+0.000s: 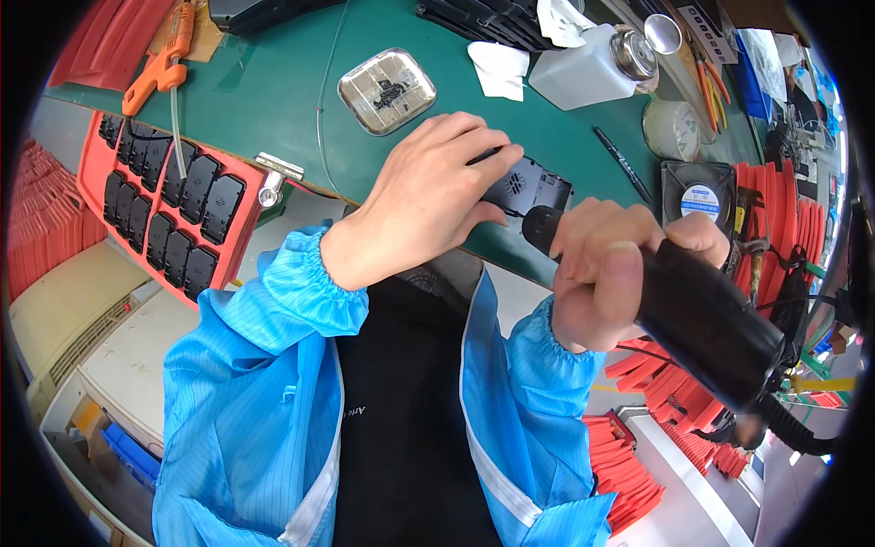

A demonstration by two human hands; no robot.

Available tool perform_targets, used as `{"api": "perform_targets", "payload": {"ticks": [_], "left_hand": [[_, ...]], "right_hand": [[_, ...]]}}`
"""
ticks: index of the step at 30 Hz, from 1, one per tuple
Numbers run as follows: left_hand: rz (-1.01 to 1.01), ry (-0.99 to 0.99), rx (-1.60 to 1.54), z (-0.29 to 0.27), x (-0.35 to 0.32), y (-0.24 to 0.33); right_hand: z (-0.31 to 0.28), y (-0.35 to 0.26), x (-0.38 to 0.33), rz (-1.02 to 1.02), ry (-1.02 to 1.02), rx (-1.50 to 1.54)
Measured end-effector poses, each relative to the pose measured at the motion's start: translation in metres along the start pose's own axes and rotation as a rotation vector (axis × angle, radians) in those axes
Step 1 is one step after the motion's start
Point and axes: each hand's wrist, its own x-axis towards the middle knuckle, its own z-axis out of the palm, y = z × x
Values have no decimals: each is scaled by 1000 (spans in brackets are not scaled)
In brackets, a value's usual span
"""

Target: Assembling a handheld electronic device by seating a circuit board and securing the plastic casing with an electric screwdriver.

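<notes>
My left hand (pixel 428 182) lies over a small black plastic housing (pixel 531 185) with a round speaker grille, its fingers curled round the left end and pressing it on the green bench. My right hand (pixel 620 264) is wrapped round a black electric screwdriver (pixel 706 319), whose coiled cable trails off to the lower right. The driver's dark nose points left, close to the near edge of the housing; whether its bit touches cannot be seen. Beyond my left hand stands a shallow metal dish (pixel 387 91) with a small heap of dark screws.
An orange glue gun (pixel 164 77) lies at the far left, above a red tray (pixel 241 246) of black housings. To the right are a white bottle (pixel 583 68) with a metal top, a black pen (pixel 622 164), a fan (pixel 697 196) and stacked red trays (pixel 807 219).
</notes>
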Motion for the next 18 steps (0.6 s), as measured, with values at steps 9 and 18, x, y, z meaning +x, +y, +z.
{"api": "perform_targets", "payload": {"ticks": [9,18], "left_hand": [[-22,1,-18,2,0,0],[-29,-1,-32,2,-1,0]], "right_hand": [[-2,3,14,-86,-147,-71],[4,4,8,-96,-143,-128]]}}
